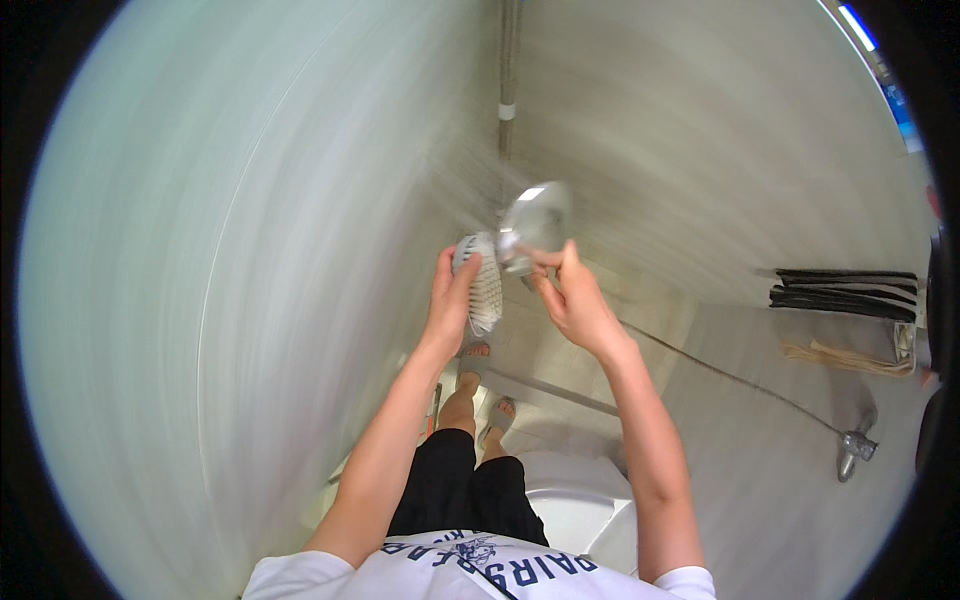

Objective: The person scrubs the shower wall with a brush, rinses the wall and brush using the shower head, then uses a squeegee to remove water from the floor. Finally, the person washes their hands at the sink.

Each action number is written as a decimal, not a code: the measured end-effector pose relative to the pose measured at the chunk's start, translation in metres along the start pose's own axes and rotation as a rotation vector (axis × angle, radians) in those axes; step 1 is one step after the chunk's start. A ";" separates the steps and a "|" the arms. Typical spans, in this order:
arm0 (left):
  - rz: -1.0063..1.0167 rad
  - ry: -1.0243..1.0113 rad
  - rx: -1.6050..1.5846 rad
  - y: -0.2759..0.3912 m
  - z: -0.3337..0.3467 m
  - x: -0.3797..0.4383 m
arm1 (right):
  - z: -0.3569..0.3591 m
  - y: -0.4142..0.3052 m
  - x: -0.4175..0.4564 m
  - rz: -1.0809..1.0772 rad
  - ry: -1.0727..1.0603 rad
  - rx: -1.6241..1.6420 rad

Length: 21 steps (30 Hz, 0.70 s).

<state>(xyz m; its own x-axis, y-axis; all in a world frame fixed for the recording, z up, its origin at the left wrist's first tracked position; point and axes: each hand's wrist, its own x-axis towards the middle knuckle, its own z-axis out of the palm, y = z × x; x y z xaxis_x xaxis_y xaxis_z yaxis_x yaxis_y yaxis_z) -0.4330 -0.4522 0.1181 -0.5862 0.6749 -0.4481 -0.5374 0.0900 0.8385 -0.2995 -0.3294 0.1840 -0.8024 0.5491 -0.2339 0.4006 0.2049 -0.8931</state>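
My left hand is closed around a scrub brush with pale bristles, which face right. Just right of the brush, my right hand holds a shiny chrome shower head, blurred by motion. The shower head's face is turned up and left, and faint streaks that look like water spray show beyond it. A thin shower hose runs from behind my right forearm to a chrome wall faucet at the right.
Tall pale walls rise on both sides, with a vertical pipe in the far corner. Dark and beige towels hang on a rack at the right. Below are a low floor sill, a white toilet by my legs, and my slippered feet.
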 end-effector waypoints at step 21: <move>0.357 0.323 0.470 0.017 -0.088 -0.154 | 0.115 0.074 -0.117 -0.224 0.035 0.037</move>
<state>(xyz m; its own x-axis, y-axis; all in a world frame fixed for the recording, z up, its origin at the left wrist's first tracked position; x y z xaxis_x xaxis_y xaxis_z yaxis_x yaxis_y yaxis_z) -0.4054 -0.6194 0.1742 -0.8703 0.4758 -0.1271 0.0014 0.2606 0.9654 -0.2264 -0.4716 0.1014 -0.8534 0.5210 -0.0156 0.1975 0.2955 -0.9347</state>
